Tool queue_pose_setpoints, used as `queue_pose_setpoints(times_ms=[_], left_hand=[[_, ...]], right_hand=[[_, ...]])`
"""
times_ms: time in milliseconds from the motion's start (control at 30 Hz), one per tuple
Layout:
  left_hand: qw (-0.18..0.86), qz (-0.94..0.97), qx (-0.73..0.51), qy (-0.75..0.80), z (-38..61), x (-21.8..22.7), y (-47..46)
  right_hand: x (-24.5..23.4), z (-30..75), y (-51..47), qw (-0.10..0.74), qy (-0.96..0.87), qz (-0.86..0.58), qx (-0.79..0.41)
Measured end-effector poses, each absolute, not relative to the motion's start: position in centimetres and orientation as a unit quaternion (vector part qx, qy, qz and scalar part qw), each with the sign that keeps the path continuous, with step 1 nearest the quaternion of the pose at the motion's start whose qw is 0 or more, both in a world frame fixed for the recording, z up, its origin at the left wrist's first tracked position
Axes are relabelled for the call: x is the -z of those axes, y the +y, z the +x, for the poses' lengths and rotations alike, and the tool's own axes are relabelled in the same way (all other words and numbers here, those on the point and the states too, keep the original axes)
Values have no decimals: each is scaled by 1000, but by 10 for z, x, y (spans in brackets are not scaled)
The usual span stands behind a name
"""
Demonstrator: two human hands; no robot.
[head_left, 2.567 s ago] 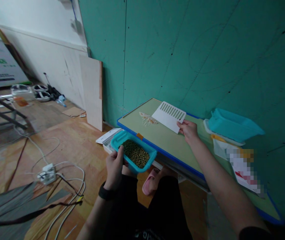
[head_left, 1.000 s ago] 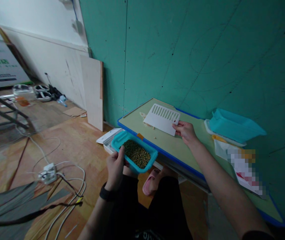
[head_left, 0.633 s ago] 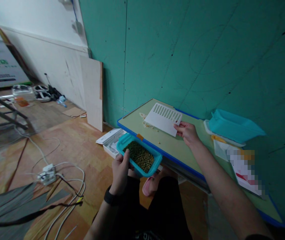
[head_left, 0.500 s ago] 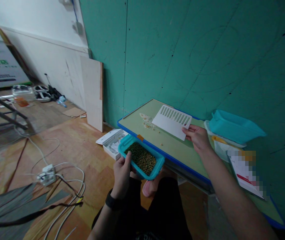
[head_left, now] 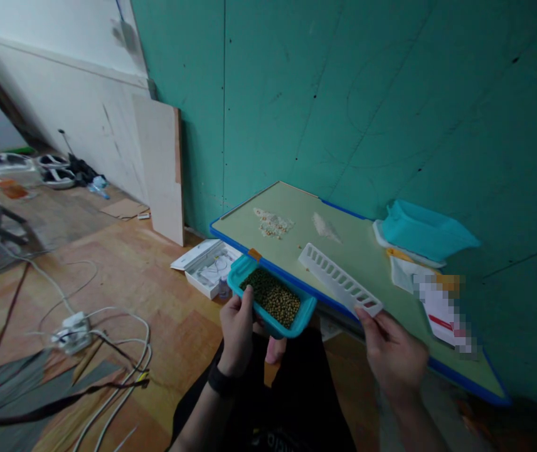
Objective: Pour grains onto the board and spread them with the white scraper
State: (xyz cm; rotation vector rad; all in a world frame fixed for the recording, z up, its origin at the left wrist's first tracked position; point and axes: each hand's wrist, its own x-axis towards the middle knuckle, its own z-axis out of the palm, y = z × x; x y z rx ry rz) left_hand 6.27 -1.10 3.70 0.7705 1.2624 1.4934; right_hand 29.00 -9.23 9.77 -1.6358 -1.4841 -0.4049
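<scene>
My left hand [head_left: 238, 326] grips the near left side of a turquoise plastic tub [head_left: 307, 320], its thumb over the rim. Green and yellowish beans [head_left: 275, 298] lie inside the tub, which is held at the table's front edge. My right hand [head_left: 393, 351] pinches the right end of a white slotted scraper [head_left: 334, 276], tilted over the table near that edge. Behind the scraper is a small pile of white grains [head_left: 325, 227]. Further left lies a spread of white grains mixed with yellowish beans [head_left: 272, 224].
A second turquoise container [head_left: 431, 229] stands at the table's right, by the green wall, with yellow and white cloths [head_left: 403, 267] and a partly blurred packet [head_left: 440, 314]. An open white box [head_left: 205, 273] sits below left. Cables and a power strip [head_left: 73, 333] lie on the floor.
My right hand has drawn the scraper toward the table's front edge and tilted it. A small pile of white grains now shows behind it. The tub stays in my left hand.
</scene>
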Motion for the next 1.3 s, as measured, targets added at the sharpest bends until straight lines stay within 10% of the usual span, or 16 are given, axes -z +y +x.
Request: queue_pose_setpoints(times_ms=[1300], left_hand=[[475,335,-621,526,29,-35,14]], right_hand=[[-110,283,80,533,-598,-587,-116]])
